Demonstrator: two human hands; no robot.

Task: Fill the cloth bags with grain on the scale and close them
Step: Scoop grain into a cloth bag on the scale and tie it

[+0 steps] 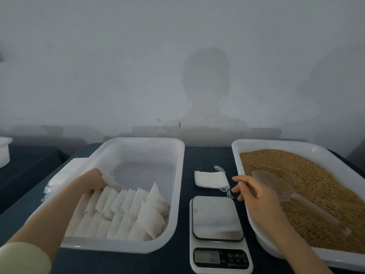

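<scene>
Left hand (92,179) fingers pinch a bag (111,179), fingertips hidden; right hand (249,189) fingers spread, scoop (276,186) blurred

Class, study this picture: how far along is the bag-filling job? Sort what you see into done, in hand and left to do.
Done: many filled bags lie in rows in the left tray. In hand: the left hand is at a bag in that tray; the right hand hovers near the scoop lying in the grain. Left: the scale is bare, and an empty bag waits behind it.
</scene>
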